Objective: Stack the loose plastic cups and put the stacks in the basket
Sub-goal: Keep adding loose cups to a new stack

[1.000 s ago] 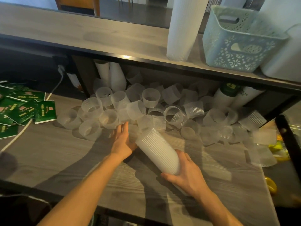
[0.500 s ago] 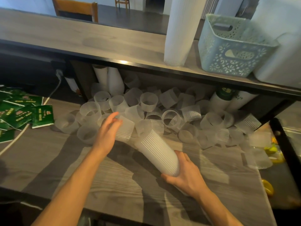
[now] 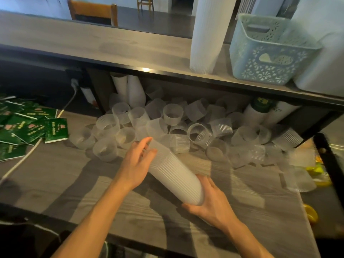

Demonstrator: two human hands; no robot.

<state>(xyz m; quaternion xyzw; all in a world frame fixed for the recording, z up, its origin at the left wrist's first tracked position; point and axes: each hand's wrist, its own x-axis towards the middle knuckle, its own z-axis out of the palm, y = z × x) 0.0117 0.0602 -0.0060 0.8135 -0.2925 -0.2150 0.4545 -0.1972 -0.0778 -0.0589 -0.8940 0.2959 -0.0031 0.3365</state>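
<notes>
Ribbed cup stack (image 3: 173,172) tilted; loose cups (image 3: 197,133) scattered; basket (image 3: 270,53) seemingly empty.

Dim indoor light, long arm shadows on countertop (image 3: 55,175), wide-angle edge distortion, motion blur.
</notes>
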